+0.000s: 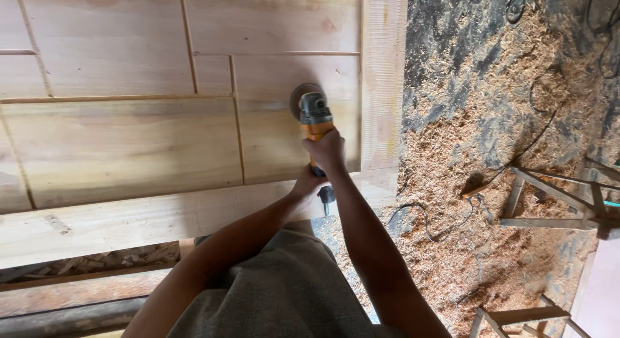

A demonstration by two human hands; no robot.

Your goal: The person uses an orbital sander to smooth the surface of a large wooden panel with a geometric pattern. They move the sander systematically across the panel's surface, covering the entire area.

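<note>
Right hand (pixel 325 150) wraps grinder (pixel 314 118) body; left hand (pixel 309 183) clamps its rear. 2-handed grip keeps disc flat on door panel (pixel 284 137); cord (pixel 420 215) trails over sawdust floor (pixel 491 118).

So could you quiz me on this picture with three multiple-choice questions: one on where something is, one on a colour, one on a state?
1. Where does the sanding disc sit?
A. On a panel near the door's right rail
B. On the floor
C. In the top left corner of the door

2. What colour is the grinder body?
A. Blue
B. Orange with a grey head
C. White

3. How is the grinder held?
A. By one hand
B. By both hands
C. By none, it lies loose

Answers:
1 A: the disc rests on the wooden door just left of the right rail.
2 B: orange shows below the grey head.
3 B: the right hand grips the body, and the left hand holds the rear end by the cord.
</note>
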